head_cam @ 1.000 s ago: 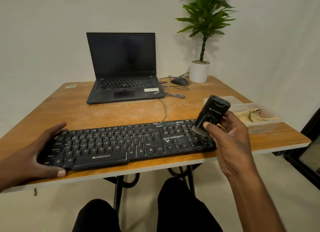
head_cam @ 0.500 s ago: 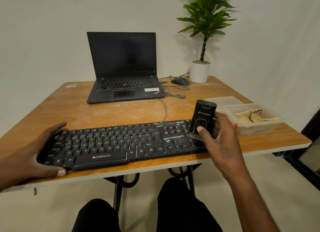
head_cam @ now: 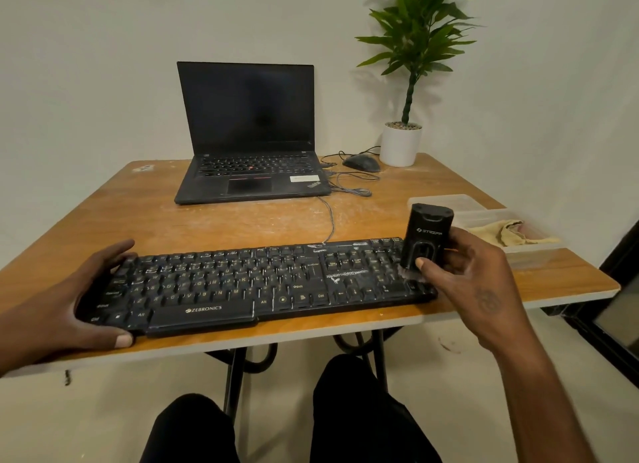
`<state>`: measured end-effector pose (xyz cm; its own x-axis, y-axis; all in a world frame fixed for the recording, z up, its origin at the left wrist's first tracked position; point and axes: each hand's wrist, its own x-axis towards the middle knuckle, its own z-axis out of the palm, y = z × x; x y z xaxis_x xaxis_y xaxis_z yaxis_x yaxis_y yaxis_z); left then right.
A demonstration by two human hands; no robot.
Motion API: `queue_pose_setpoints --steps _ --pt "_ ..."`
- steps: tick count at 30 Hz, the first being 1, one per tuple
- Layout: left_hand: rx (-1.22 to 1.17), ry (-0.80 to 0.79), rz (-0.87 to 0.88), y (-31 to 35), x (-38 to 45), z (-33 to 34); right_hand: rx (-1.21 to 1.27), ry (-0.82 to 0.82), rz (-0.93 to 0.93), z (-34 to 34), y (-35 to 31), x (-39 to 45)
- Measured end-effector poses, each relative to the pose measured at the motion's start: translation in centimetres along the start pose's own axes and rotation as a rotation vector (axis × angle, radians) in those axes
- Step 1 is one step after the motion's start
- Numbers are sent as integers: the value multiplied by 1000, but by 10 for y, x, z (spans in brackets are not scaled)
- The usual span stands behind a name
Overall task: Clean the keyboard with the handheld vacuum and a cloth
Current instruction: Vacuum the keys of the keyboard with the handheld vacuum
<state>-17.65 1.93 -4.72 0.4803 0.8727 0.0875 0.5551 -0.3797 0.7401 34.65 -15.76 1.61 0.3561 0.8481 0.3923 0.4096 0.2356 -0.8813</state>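
On table (head_cam: 242, 227), right hand (head_cam: 473, 272) grips vacuum (head_cam: 427, 236).

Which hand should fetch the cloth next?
Probably the right hand: the cloth lies beside it, but it grips the vacuum. The left hand steadies the keyboard's far end.
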Motion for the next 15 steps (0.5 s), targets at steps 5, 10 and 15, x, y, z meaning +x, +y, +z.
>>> queue_pose_setpoints --steps 5,10,15 --pt "13 -8 -32 -1 2 -2 34 -59 -48 20 -6 -3" --pt "34 -38 -45 -10 7 -6 59 -144 -78 48 -4 -7" --pt "22 -7 -26 -11 4 -2 84 -39 -36 24 2 -6"
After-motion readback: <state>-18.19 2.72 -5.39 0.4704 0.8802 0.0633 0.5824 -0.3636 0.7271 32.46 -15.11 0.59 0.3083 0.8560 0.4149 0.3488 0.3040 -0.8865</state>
